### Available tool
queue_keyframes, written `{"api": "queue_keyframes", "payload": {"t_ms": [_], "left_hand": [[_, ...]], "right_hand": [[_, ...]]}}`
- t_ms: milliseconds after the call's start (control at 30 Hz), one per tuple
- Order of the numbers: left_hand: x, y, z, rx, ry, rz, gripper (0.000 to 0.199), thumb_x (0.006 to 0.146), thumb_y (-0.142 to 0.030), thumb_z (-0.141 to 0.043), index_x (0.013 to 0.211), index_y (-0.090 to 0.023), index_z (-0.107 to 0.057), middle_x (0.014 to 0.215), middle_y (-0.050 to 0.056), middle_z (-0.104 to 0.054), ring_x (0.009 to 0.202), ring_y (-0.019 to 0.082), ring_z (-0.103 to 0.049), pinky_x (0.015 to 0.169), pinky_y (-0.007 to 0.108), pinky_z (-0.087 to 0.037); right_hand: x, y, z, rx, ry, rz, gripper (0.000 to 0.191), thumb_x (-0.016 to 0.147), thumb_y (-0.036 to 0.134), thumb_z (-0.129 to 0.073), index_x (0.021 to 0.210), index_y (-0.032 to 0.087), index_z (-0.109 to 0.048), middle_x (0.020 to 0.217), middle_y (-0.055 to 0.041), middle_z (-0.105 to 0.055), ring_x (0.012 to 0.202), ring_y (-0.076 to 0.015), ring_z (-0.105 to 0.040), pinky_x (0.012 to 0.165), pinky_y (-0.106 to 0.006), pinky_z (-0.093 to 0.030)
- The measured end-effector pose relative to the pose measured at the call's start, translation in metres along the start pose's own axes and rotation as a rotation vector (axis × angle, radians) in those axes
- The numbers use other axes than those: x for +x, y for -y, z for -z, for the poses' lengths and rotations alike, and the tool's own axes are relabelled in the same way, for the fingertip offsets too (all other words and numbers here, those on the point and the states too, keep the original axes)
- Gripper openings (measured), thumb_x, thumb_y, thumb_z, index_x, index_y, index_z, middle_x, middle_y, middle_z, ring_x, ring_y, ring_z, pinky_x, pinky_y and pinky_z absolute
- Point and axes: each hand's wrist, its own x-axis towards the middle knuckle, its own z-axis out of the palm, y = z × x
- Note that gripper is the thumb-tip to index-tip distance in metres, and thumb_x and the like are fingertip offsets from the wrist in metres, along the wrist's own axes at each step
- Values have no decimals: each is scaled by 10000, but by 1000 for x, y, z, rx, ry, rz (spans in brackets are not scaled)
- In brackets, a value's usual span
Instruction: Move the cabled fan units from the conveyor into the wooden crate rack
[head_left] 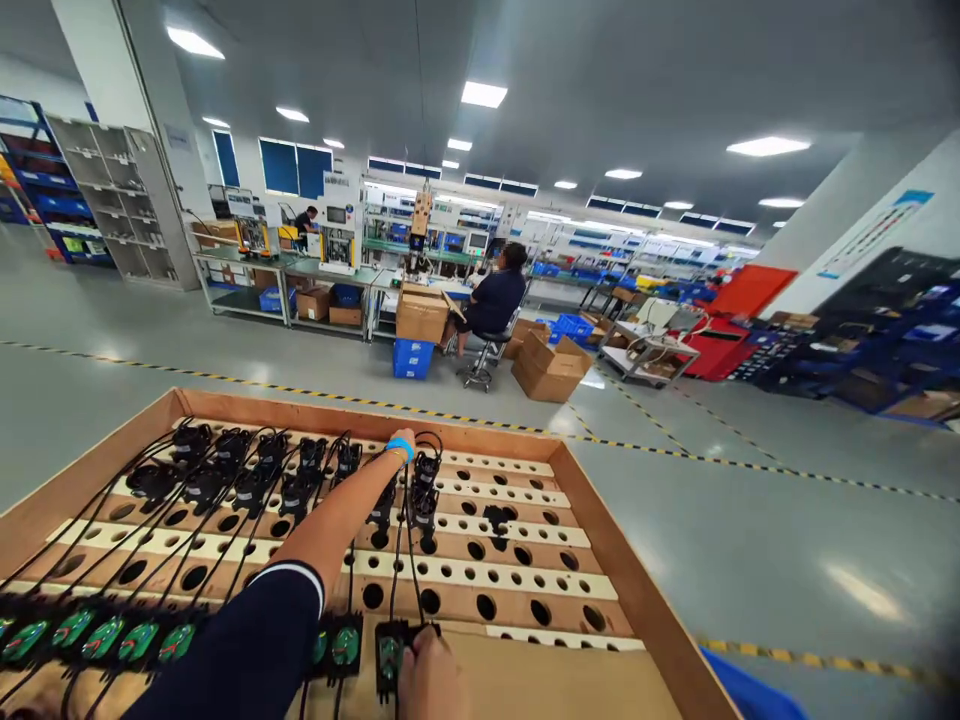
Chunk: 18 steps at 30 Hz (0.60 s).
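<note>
My left hand (402,438) reaches to the far side of a large wooden tray (600,530), with a blue band at its wrist. It is next to a black motor-like unit (426,480) with a cable; its fingers are hidden. Close to me, my right hand (433,675) is closed on the right edge of a small black box with a green circuit board (388,655). Black cables run from that box toward the units at the far side. More boxes with green boards (139,640) are lined up at the near left, partly behind my left sleeve.
Light strips with round holes cross the tray, and a brown board (570,685) covers its near right part. Beyond the tray, a person (499,290) sits at a workbench near cardboard boxes (551,365) and a blue crate (412,358). A blue bin (750,685) stands at right.
</note>
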Motion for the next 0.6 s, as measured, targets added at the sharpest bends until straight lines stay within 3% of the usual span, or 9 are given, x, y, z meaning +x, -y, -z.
{"api": "queue_keyframes", "payload": {"t_ms": [133,233,267,333,367,400,433,500,600], "left_hand": [[0,2,-23,104,-28,-119,507,930,-288,-628,1392,-105,-529,1423,199,-560,1393,326,-452,1180,552,-324],[-32,5,-28,125,-100,-203,672,888,-141,-540,1521,-28,-343,1577,279,-361,1522,352,-227,1240,531,-170],[-50,8,-29,125,-133,-223,692,893,-141,-507,1543,-29,-298,1599,276,-318,1526,353,-210,1242,519,-166],[-100,18,-38,98,-135,-269,647,925,-205,-470,1544,-85,-325,1559,237,-388,1453,350,-351,1204,492,-270],[-130,26,-47,84,-98,-305,586,933,-269,-486,1501,-145,-417,1477,196,-493,1340,334,-486,1136,462,-373],[-163,34,-58,37,12,-352,523,942,-321,-489,1445,-180,-497,1364,177,-584,1213,326,-579,1060,455,-444],[-195,42,-71,37,109,-350,503,922,-379,-531,1387,-189,-560,1249,172,-644,1144,347,-607,1018,484,-470],[-255,57,-98,120,205,-264,734,759,-504,-728,1395,-176,-563,1290,202,-623,1225,433,-538,1049,571,-434],[-312,70,-130,101,244,-146,967,704,-431,-770,1548,-155,-389,1520,202,-469,1399,421,-386,1185,560,-310]], "right_hand": [[2,27,-25,-50,109,-80,340,962,135,-374,1204,107,-610,1084,-165,-747,1015,-278,-737,817,-383,-585],[-2,26,-35,-47,77,-62,329,991,189,-343,1191,116,-594,1097,-165,-734,971,-273,-743,768,-372,-573],[-3,23,-37,-37,79,-50,312,996,207,-348,1160,127,-601,1091,-157,-735,959,-272,-744,753,-369,-566],[-3,19,-37,-22,93,-42,284,998,228,-361,1106,147,-611,1051,-140,-741,939,-272,-745,726,-365,-549],[-3,18,-36,-20,96,-43,274,997,232,-366,1090,154,-612,1033,-135,-743,932,-273,-746,716,-365,-542],[-2,17,-35,-22,90,-46,269,997,234,-370,1084,158,-612,1028,-133,-744,926,-275,-747,708,-366,-536],[-1,17,-34,-23,83,-48,263,995,237,-377,1082,162,-613,1027,-133,-745,920,-276,-747,701,-369,-531],[0,17,-33,-12,75,-48,249,987,244,-404,1085,166,-619,1041,-138,-749,922,-280,-745,702,-372,-525],[1,15,-32,67,103,-26,247,975,230,-424,1063,160,-644,1054,-141,-761,972,-277,-735,762,-367,-521]]}}
